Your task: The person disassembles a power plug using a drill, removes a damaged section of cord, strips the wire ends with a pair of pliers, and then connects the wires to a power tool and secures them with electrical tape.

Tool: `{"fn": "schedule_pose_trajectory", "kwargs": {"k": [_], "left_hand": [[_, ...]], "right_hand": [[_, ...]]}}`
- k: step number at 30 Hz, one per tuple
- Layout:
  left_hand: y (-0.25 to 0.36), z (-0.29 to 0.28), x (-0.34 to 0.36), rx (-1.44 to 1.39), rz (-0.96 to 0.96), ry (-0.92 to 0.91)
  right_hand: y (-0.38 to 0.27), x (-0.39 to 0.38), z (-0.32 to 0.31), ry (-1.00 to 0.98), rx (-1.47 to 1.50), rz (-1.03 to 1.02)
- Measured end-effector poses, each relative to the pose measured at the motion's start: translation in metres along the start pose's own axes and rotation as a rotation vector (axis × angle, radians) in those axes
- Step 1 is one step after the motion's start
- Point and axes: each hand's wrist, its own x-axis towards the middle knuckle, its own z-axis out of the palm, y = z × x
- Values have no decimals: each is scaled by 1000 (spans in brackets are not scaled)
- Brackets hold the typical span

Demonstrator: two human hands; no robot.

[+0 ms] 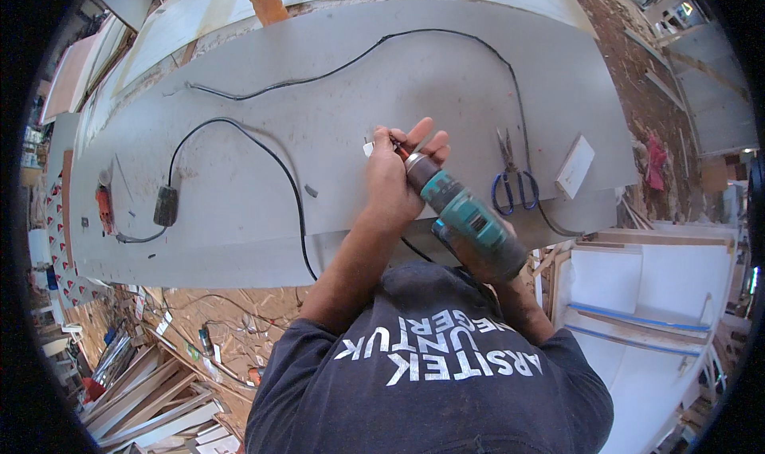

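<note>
The left hand (pixel 389 176) bends around the front of a teal-and-black drill (pixel 472 216), its thumb and forefinger pinched on a small reddish piece (pixel 402 149) at the chuck while the other fingers stand loosely half open beyond it. The right hand (pixel 510 229) is mostly hidden behind the drill body, so how far its fingers close cannot be told. The drill is above the near side of a grey tabletop (pixel 231 215), its chuck pointing far and left. Just right of it lie scissors (pixel 514 181) with blue handles, blades toward the far side, and then a white block (pixel 574 166). On the left, a dark oblong box (pixel 165 207) joins a looping black cable (pixel 280 164), near an orange tool (pixel 103 207). A 2nd black cable (pixel 446 31) curves across the far side. Near left, wood strips (pixel 151 390) lie piled on the floor.
</note>
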Motion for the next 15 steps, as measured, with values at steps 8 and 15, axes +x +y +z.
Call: {"fn": "schedule_pose_trajectory", "kwargs": {"k": [8,15], "left_hand": [[3,2,-19,79,90,-109],[2,-5,-14,174,56,-93]], "right_hand": [[-19,1,8,-3,-269,-571],[-27,14,1,-24,-496,-800]]}}
